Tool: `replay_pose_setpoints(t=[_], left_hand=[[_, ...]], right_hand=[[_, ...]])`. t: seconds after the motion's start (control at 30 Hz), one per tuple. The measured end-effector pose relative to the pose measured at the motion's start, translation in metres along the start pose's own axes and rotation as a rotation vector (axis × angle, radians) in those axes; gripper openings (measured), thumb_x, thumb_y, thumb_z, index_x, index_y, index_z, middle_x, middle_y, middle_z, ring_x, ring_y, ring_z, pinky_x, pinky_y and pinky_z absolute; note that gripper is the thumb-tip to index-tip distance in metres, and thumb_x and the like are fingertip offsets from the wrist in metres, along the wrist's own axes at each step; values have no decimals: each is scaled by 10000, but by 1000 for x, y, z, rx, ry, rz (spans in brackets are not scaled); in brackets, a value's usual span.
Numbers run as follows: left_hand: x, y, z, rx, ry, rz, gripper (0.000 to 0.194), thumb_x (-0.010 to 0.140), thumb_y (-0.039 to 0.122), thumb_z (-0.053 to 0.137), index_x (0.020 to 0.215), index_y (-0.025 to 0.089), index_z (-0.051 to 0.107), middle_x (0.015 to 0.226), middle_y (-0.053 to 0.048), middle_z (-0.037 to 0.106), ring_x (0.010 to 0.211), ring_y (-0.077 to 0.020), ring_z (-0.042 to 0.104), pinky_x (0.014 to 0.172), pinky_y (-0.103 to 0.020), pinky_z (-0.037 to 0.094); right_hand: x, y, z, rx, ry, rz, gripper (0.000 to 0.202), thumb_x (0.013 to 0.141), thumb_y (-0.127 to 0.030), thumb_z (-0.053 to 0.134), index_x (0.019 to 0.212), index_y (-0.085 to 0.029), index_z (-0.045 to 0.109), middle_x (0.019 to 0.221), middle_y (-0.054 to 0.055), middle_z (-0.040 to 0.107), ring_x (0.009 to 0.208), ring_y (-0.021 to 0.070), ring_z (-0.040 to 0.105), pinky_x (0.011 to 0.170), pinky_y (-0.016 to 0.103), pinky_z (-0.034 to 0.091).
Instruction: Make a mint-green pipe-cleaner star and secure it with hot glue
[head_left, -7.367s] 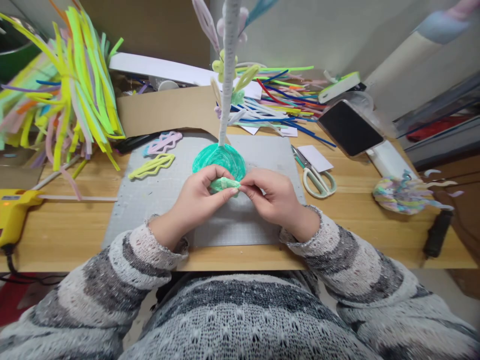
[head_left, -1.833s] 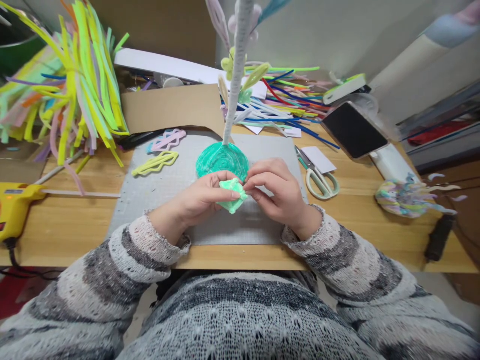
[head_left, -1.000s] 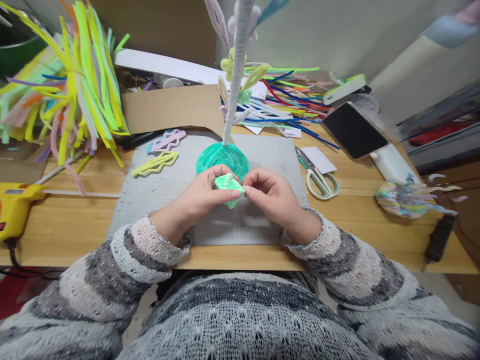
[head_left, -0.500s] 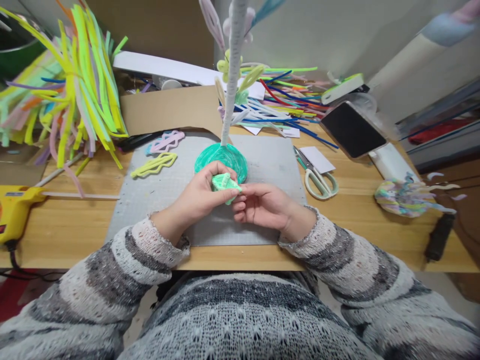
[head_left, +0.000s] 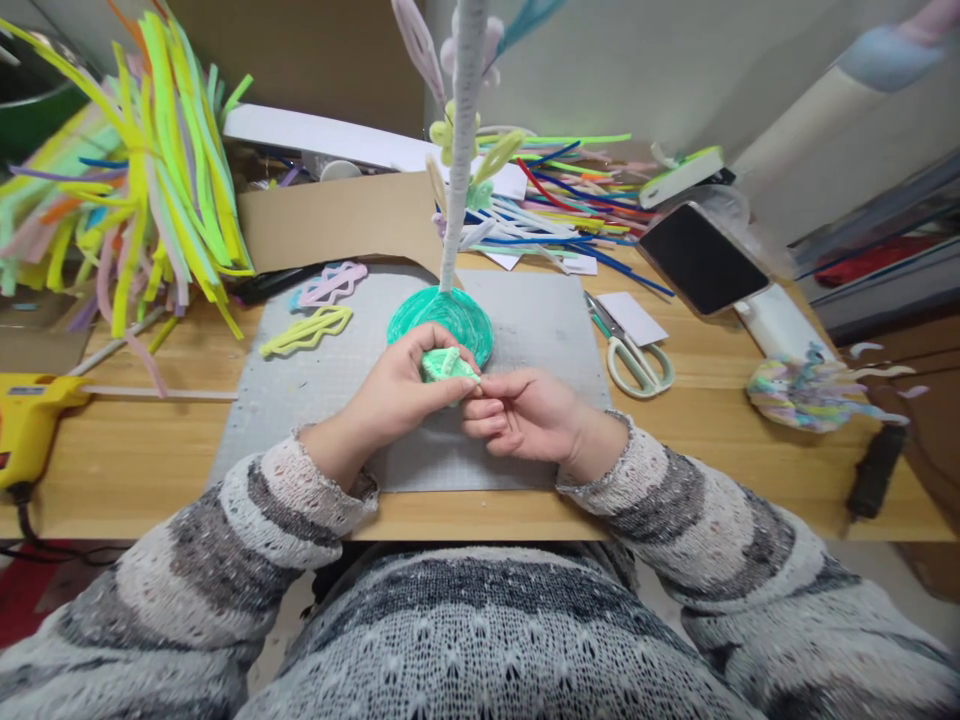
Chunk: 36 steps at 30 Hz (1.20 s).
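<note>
Between the thumb and fingers of my left hand (head_left: 397,385) is a light green pipe-cleaner piece (head_left: 441,364), folded into a small leaf-like shape. My right hand (head_left: 536,415) pinches the pointed tip of that piece with thumb and forefinger, its other fingers curled below. Just behind the hands, a round teal base (head_left: 427,308) rests on the grey mat (head_left: 540,330), partly covered by my left hand. From it rises a white wrapped stem (head_left: 459,150) carrying pastel pipe-cleaner flowers and loops.
Yellow zigzag pipe cleaners (head_left: 307,331) and pink ones (head_left: 334,284) lie on the mat's left. Scissors (head_left: 637,365) and a phone (head_left: 703,258) are at right. A yellow glue gun (head_left: 30,425) sits far left, below a large pipe-cleaner bundle (head_left: 161,150). Loose pipe cleaners (head_left: 555,215) lie behind.
The fingers of my right hand have curled in slightly at the tip of the green piece. My left hand keeps its hold; the whole view has shifted a little.
</note>
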<state>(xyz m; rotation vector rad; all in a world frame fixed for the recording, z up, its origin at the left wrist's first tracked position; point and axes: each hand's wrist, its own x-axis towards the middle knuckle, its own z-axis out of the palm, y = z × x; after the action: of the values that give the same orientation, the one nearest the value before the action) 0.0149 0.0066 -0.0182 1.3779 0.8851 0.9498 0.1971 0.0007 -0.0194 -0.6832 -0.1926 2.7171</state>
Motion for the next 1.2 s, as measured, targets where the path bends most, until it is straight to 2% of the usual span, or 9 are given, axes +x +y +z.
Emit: replay_pose_setpoints(t=[0.17,0.27,0.43,0.5,0.57,0.67,0.77,0.97,1.2], left_hand=[[1,1,-1,-159,11,-113,315,665,212,801,827,171,534,811,11,673,716,-111,619,712,-260,477],[3,1,-1,-339,39,-194,372,604,209,845,825,165,550,781,17,677,673,-99,622,671,-240,479],[2,5,1,-551,87,-317,435,536,184,877,834,156,561,758,6,691,614,-84,613,556,-197,447],[1,6,2,-564,78,-338,431,535,177,874,826,155,558,755,8,689,603,-77,606,539,-187,442],[0,8,3,-567,70,-334,409,548,175,864,816,157,555,750,14,683,595,-72,598,538,-185,448],[-1,8,4,-597,98,-338,408,553,168,857,826,167,553,752,22,682,590,-72,597,536,-186,458],[0,7,3,-612,159,-394,428,538,157,860,828,176,545,734,29,684,570,-74,598,512,-182,458],[1,5,0,-624,152,-441,380,560,149,848,774,167,536,719,30,681,539,-68,596,493,-184,470],[-1,8,0,-694,129,-429,388,571,117,843,783,166,522,700,42,659,581,-73,615,559,-190,493]], right_hand=[[1,2,4,-134,8,-73,118,903,-165,403,822,-175,490,606,-32,434,503,86,463,356,118,340],[-4,-5,7,-408,179,-261,62,799,-159,504,854,-188,506,630,-26,487,500,97,476,349,144,314],[-41,-36,7,-1191,791,-797,80,765,-183,542,842,-204,545,683,-3,552,567,133,506,481,237,384],[-64,-48,0,-1582,1162,-905,55,808,-229,551,845,-201,582,756,42,612,685,178,551,591,285,403],[-85,-56,-12,-1822,1508,-716,129,848,-279,533,847,-183,619,840,108,663,780,234,583,644,326,385],[-106,-59,-35,-1909,1705,-261,248,847,-372,546,905,-155,652,908,161,690,821,285,611,617,336,350],[-110,-55,-52,-1881,1715,-79,284,808,-361,581,982,-146,641,919,162,700,796,279,624,591,323,330],[-117,-54,-64,-1666,1620,-274,231,710,-267,671,905,-163,603,801,99,664,675,219,570,586,313,353],[-149,-44,-54,-960,1107,-623,297,666,-354,684,908,-191,628,841,51,649,650,163,561,646,320,448]])
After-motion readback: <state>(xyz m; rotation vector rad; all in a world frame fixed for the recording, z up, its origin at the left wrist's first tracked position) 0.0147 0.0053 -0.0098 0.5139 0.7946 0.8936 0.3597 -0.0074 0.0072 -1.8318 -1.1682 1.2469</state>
